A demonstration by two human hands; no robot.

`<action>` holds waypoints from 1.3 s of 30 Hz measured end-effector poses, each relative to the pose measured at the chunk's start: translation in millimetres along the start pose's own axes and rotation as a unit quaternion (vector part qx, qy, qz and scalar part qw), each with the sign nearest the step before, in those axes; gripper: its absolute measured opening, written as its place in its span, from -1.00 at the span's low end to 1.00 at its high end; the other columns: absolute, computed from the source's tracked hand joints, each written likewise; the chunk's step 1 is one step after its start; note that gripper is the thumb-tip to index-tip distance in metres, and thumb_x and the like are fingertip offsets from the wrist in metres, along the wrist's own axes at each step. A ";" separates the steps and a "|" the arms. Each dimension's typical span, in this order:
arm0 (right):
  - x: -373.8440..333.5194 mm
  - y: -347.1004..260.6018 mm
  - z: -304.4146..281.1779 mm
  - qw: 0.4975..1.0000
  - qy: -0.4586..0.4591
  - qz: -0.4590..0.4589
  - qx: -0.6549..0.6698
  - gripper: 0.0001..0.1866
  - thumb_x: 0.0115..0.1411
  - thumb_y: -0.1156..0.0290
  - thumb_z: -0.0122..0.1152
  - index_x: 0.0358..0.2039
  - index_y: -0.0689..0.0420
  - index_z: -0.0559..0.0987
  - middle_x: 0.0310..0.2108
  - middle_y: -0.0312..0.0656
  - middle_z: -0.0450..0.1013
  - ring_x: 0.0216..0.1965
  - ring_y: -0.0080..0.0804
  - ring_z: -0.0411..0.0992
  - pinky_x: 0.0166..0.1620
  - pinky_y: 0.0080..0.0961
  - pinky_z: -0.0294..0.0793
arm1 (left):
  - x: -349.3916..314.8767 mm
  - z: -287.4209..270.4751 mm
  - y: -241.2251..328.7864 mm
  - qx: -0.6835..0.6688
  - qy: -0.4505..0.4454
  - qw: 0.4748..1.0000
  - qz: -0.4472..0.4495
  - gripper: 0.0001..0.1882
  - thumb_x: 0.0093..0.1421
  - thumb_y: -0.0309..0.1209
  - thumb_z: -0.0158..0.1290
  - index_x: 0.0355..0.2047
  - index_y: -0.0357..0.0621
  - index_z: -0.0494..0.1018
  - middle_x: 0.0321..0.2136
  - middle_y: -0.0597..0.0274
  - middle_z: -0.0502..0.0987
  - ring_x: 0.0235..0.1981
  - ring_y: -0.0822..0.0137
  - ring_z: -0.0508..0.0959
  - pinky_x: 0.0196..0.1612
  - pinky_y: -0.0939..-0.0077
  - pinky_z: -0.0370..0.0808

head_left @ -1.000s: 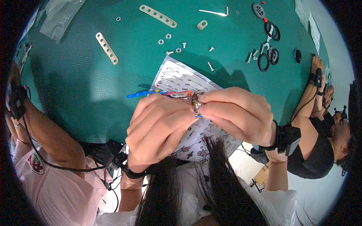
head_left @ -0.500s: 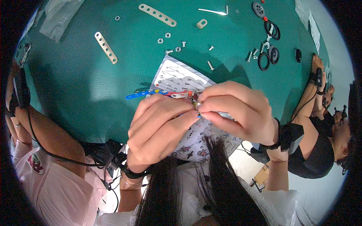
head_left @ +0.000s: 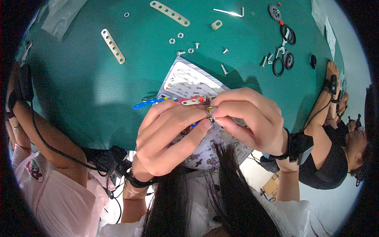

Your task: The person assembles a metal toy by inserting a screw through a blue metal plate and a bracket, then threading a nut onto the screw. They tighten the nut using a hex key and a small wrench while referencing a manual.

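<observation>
My left hand [head_left: 169, 136] is closed around a partly built model [head_left: 193, 101] of perforated strips. A blue strip [head_left: 146, 104] sticks out past its knuckles, and red and silver strips show above its fingers. My right hand [head_left: 252, 114] pinches at the model's near right end, where a small silver piece [head_left: 212, 119] shows between the fingertips of both hands. Fingers hide most of that joint, so I cannot make out the piece's kind. Both hands are above a printed instruction sheet [head_left: 193, 75] with part drawings.
Perforated metal strips [head_left: 169, 13], nuts [head_left: 180, 35], screws [head_left: 224, 69] and a hex key [head_left: 233, 13] lie beyond the sheet on a green tabletop [head_left: 87, 87]. Wheels and black rings [head_left: 278, 67] are at the right. People sit on both sides, a pink sleeve [head_left: 51, 185] at left.
The whole view has shifted slightly, with the table items now a little farther right. Both hands keep their hold at the joint, and my fingertips have moved only slightly.
</observation>
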State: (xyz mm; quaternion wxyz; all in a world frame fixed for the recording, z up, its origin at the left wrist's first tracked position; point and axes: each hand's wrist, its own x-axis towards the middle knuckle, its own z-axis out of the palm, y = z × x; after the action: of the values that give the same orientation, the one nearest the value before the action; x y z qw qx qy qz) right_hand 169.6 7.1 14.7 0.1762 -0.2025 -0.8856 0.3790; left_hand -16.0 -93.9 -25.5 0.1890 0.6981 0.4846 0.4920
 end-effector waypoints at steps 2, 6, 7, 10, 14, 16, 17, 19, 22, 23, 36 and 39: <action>2.5 -0.4 0.3 1.000 -0.001 0.000 0.009 -0.67 -0.02 0.58 0.36 -0.22 0.21 0.48 -0.23 -0.07 0.47 -0.30 -0.16 0.53 -0.31 -0.40 0.57 | -0.5 -1.3 1.2 0.005 0.005 1.000 -0.006 -0.70 -0.12 -0.45 0.14 -0.33 -0.33 0.55 -0.35 0.01 0.59 -0.32 0.16 0.62 -0.19 0.34 0.49; 2.1 0.2 -0.9 1.000 0.006 0.009 0.025 -0.68 -0.01 0.58 0.35 -0.22 0.22 0.48 -0.24 -0.07 0.47 -0.30 -0.15 0.53 -0.30 -0.39 0.58 | 0.7 1.2 0.7 -0.001 0.014 1.000 -0.006 -0.71 -0.12 -0.45 0.13 -0.34 -0.33 0.54 -0.35 0.02 0.59 -0.31 0.16 0.62 -0.19 0.34 0.49; 1.8 0.1 -1.4 1.000 0.005 0.009 0.024 -0.68 -0.01 0.58 0.35 -0.22 0.22 0.48 -0.24 -0.07 0.47 -0.30 -0.15 0.53 -0.30 -0.39 0.58 | 1.1 1.0 0.5 -0.001 0.013 1.000 -0.002 -0.71 -0.12 -0.46 0.13 -0.34 -0.34 0.54 -0.35 0.02 0.59 -0.31 0.15 0.62 -0.19 0.34 0.49; 0.3 0.2 -0.6 0.999 0.003 0.016 0.029 -0.68 0.00 0.58 0.34 -0.21 0.22 0.48 -0.25 -0.06 0.47 -0.29 -0.14 0.53 -0.30 -0.38 0.58 | 0.8 0.7 1.1 -0.003 0.013 1.000 -0.004 -0.72 -0.12 -0.46 0.13 -0.35 -0.34 0.54 -0.36 0.01 0.59 -0.31 0.15 0.62 -0.18 0.34 0.49; 0.6 -1.8 -1.6 1.000 -0.005 0.016 0.015 -0.68 0.01 0.59 0.33 -0.19 0.22 0.48 -0.23 -0.05 0.47 -0.27 -0.13 0.54 -0.27 -0.38 0.60 | 0.9 1.3 1.4 -0.005 0.016 1.000 -0.010 -0.73 -0.13 -0.46 0.12 -0.37 -0.35 0.53 -0.36 -0.01 0.59 -0.32 0.14 0.62 -0.18 0.34 0.49; 1.0 -2.8 -5.0 1.000 -0.013 0.013 0.001 -0.68 0.02 0.59 0.30 -0.18 0.22 0.48 -0.22 -0.05 0.47 -0.26 -0.13 0.54 -0.26 -0.38 0.60 | 2.1 1.0 1.4 -0.005 0.013 1.000 -0.005 -0.72 -0.13 -0.46 0.12 -0.37 -0.35 0.53 -0.36 -0.01 0.59 -0.32 0.14 0.62 -0.18 0.34 0.49; 0.5 -1.9 -8.0 0.999 -0.031 0.002 -0.009 -0.67 0.01 0.57 0.28 -0.17 0.22 0.48 -0.20 -0.05 0.46 -0.26 -0.12 0.54 -0.25 -0.38 0.61 | 2.8 0.7 1.3 -0.004 0.009 1.000 0.000 -0.72 -0.14 -0.46 0.12 -0.37 -0.36 0.52 -0.36 -0.02 0.58 -0.32 0.14 0.62 -0.19 0.34 0.50; 0.6 -2.0 -11.0 0.999 -0.048 -0.009 -0.019 -0.66 0.00 0.56 0.26 -0.15 0.23 0.48 -0.19 -0.04 0.46 -0.25 -0.11 0.54 -0.24 -0.37 0.61 | 3.7 1.1 1.2 -0.002 0.009 1.000 0.003 -0.71 -0.14 -0.46 0.12 -0.37 -0.37 0.52 -0.36 -0.02 0.58 -0.32 0.13 0.62 -0.19 0.35 0.50; 0.7 -4.3 -11.9 0.997 -0.062 -0.022 -0.043 -0.62 -0.04 0.53 0.22 -0.14 0.24 0.48 -0.17 -0.04 0.46 -0.24 -0.11 0.54 -0.24 -0.37 0.61 | 2.4 2.4 0.3 0.001 0.016 1.000 0.010 -0.71 -0.15 -0.46 0.12 -0.38 -0.38 0.52 -0.36 -0.04 0.58 -0.32 0.13 0.62 -0.21 0.35 0.51; 0.2 -4.5 -11.0 0.997 -0.056 -0.030 -0.052 -0.62 -0.05 0.52 0.23 -0.15 0.24 0.49 -0.17 -0.04 0.46 -0.24 -0.12 0.54 -0.24 -0.38 0.61 | 1.7 2.6 0.3 0.002 0.023 1.000 0.014 -0.71 -0.16 -0.46 0.12 -0.38 -0.39 0.52 -0.36 -0.05 0.58 -0.32 0.12 0.62 -0.22 0.34 0.51; 7.5 2.0 -9.4 0.999 -0.038 0.008 0.038 -0.77 0.08 0.52 0.28 -0.23 0.19 0.50 -0.28 -0.11 0.47 -0.33 -0.17 0.51 -0.31 -0.39 0.56 | 4.4 -1.4 5.4 -0.045 0.000 0.997 -0.061 -0.77 -0.08 -0.64 0.27 -0.36 -0.25 0.53 -0.38 0.00 0.63 -0.35 0.15 0.63 -0.24 0.31 0.50; 9.0 -0.8 -9.9 0.996 -0.038 0.049 0.067 -0.78 0.01 0.57 0.34 -0.27 0.22 0.59 -0.26 -0.06 0.52 -0.28 -0.18 0.53 -0.23 -0.41 0.54 | 2.9 0.6 3.2 -0.051 0.012 0.997 -0.061 -0.77 -0.09 -0.63 0.28 -0.37 -0.25 0.53 -0.39 0.01 0.62 -0.36 0.15 0.63 -0.24 0.31 0.50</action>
State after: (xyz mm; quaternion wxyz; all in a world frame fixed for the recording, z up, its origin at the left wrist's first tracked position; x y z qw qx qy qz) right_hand 166.3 17.0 23.2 0.1368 -0.2188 -0.8535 0.4527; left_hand -13.8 -92.8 -21.9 0.2478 0.6507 0.5027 0.5123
